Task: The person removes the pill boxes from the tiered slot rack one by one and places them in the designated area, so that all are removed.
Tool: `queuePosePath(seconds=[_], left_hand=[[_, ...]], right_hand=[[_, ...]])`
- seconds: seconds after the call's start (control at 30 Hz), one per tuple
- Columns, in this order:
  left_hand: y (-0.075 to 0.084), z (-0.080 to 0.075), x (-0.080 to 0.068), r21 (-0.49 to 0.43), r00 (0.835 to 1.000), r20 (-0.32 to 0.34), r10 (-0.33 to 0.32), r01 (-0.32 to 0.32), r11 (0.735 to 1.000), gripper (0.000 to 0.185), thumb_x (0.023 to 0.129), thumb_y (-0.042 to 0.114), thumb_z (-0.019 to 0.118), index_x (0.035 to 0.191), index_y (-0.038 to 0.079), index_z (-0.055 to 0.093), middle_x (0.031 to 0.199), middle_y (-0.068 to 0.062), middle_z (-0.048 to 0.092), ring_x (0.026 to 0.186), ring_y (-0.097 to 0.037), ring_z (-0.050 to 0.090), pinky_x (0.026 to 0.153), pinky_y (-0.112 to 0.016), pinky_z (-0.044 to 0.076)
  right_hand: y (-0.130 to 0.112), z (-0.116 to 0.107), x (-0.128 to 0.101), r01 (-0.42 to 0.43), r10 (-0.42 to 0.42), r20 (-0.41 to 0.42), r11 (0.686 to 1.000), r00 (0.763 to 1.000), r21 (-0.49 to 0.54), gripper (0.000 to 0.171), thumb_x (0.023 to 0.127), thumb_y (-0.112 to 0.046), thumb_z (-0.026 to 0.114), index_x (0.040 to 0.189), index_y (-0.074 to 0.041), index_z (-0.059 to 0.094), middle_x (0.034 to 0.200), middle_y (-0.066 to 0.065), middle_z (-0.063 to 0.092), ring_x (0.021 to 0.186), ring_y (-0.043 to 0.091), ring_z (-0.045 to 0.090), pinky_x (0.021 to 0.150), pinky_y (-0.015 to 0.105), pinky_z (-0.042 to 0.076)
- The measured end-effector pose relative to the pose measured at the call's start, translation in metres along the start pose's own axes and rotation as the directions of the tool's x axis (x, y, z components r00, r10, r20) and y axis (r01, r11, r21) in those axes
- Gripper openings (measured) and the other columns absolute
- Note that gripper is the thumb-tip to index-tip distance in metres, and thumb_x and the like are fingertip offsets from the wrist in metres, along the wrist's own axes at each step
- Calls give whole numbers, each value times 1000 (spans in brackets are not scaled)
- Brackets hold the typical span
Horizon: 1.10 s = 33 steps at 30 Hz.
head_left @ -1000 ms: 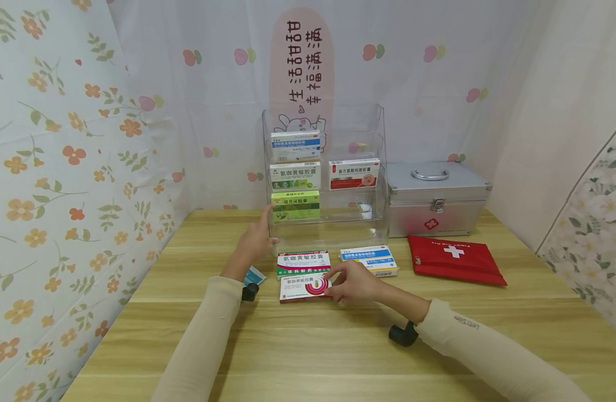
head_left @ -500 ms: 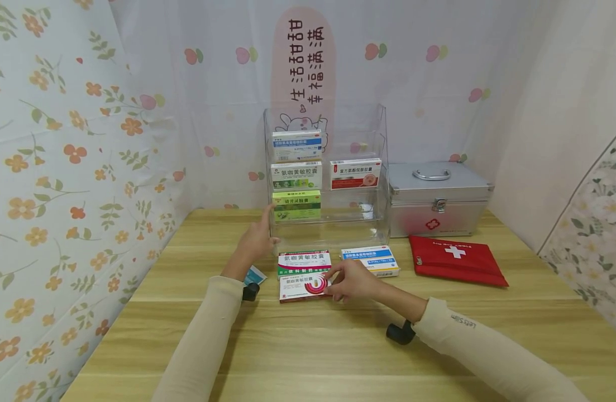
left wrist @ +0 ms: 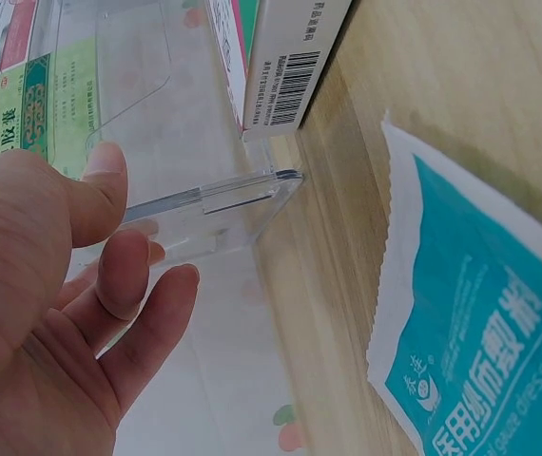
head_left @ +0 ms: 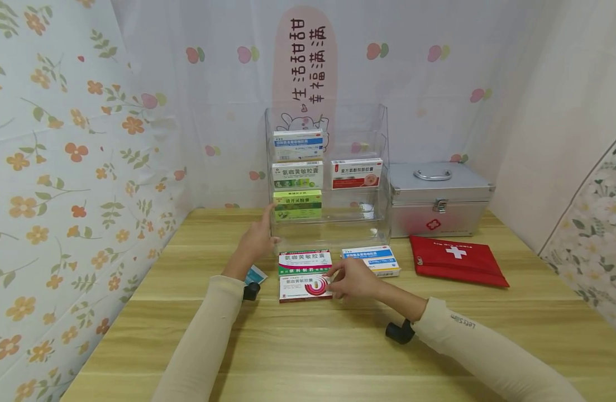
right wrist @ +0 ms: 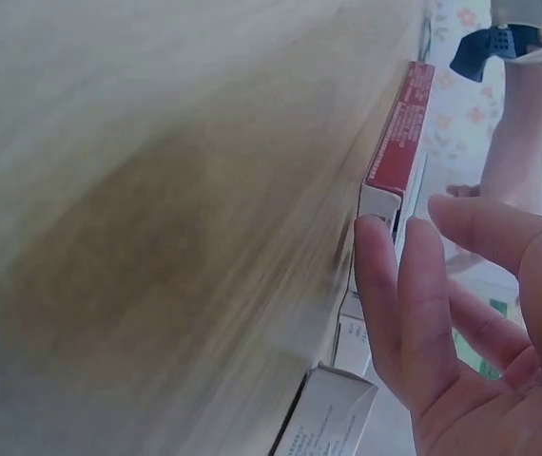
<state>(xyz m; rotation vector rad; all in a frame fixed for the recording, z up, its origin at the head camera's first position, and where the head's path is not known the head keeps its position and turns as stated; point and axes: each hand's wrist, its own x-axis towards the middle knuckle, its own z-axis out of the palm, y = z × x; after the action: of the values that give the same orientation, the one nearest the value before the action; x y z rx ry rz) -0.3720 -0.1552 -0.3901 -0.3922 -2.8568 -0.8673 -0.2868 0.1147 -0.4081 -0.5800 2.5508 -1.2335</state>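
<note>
Your right hand (head_left: 355, 279) lay w/ relaxed straight fingers touching the red-and-white box (head_left: 305, 288); your left hand (head_left: 257, 237), fingers loosely open, rested against the clear rack (head_left: 328, 231).

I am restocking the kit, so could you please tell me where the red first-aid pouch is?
In the head view, the red first-aid pouch lies flat on the table's right side, just before the silver case.

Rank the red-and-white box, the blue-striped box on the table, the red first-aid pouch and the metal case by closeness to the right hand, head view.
1. Red-and-white box, touched by the right hand.
2. Blue-striped box, just behind.
3. Red first-aid pouch, farther right.
4. Metal case, back right.
</note>
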Motion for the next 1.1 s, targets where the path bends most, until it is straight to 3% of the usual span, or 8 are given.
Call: queuePosePath(seconds=[0.17, 0.37, 0.53, 0.73, 0.83, 1.1], left_hand=[[2, -1, 0, 0, 1000, -1, 6, -6, 1000, 95, 91, 10, 73, 157, 25, 6, 61, -10, 51, 46, -19, 49, 45, -29, 41], [4, -1, 1, -12, 1000, -4, 5, -5, 1000, 95, 91, 10, 72, 157, 27, 6, 61, -10, 51, 47, -20, 49, 46, -30, 41], [5, 0, 1, -12, 1000, -5, -7, 7, 1000, 95, 91, 10, 73, 157, 26, 7, 63, -11, 53, 49, -20, 50, 47, -31, 42], [5, 0, 0, -12, 1000, -9, -10, 10, 1000, 95, 90, 10, 73, 157, 25, 7, 66, -12, 54, 52, -22, 53, 49, -32, 43], [5, 1, -1, -16, 1000, -10, -17, 17, 1000, 95, 90, 9, 73, 157, 26, 7, 69, -12, 55, 53, -23, 54, 50, -32, 45], [5, 1, -2, -7, 1000, -1, -22, 22, 1000, 95, 91, 9, 72, 156, 28, 6, 65, -12, 52, 51, -22, 50, 49, -32, 41]], right_hand=[[-1, -7, 2, 19, -20, -30, 999, 999, -45, 25, 83, -11, 80, 103, 1, 71, 76, 3, 71, 59, 20, 68, 53, 31, 55], [-2, -19, 8, 92, -112, -103, 979, 988, -184, 24, 83, -14, 80, 102, -2, 74, 84, 2, 72, 77, 14, 64, 65, 30, 50], [-2, -29, 12, 135, -157, -134, 978, 978, -160, 27, 83, -11, 79, 106, 2, 72, 90, 8, 73, 78, 18, 66, 62, 29, 52], [-3, -36, 17, 127, -139, -158, 989, 978, -80, 29, 87, -10, 74, 111, 5, 69, 95, 12, 71, 71, 25, 68, 57, 29, 53], [-4, -39, 21, 132, -140, -175, 990, 975, -58, 30, 88, -9, 73, 114, 6, 68, 98, 14, 71, 75, 31, 70, 58, 29, 55], [-10, -48, 34, 193, -219, -292, 975, 931, -114, 26, 88, -11, 74, 111, 1, 71, 104, 18, 71, 86, 28, 71, 68, 34, 58]])
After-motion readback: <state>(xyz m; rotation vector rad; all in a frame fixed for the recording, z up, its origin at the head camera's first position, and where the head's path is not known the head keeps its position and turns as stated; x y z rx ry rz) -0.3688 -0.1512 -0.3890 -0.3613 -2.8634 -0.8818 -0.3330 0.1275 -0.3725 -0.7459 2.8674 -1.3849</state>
